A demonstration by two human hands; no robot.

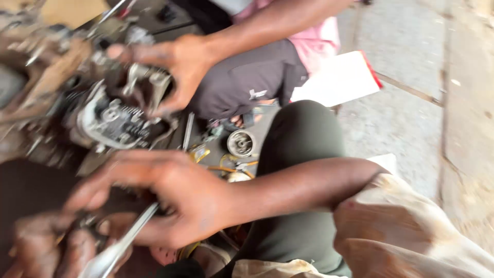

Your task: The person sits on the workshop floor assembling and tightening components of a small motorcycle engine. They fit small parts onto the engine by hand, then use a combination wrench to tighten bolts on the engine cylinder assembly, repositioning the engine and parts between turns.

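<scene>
A small engine block (110, 116), greasy and partly stripped, sits on the ground at the upper left, and it is the biggest thing in the work. A co-worker's hand (177, 64) comes in from the top, fingers spread over a metal cover piece on the engine's upper side. Below, the person's right hand (175, 198) is curled tight round the shaft of a long steel wrench (121, 242), whose free end runs off toward the bottom edge; its working end seems to go in beneath the engine, though motion blur hides where it seats. The left hand (43, 247) sits at the bottom left corner, fingers bent near the tool, but I cannot tell whether it grips anything. A round metal cup-shaped part (241, 142) lies on the ground right of the engine, by the person's dark green knee (303, 149). To my eye, the turn will go best with the wrench square on its fastener and the engine held steady against the pull.
</scene>
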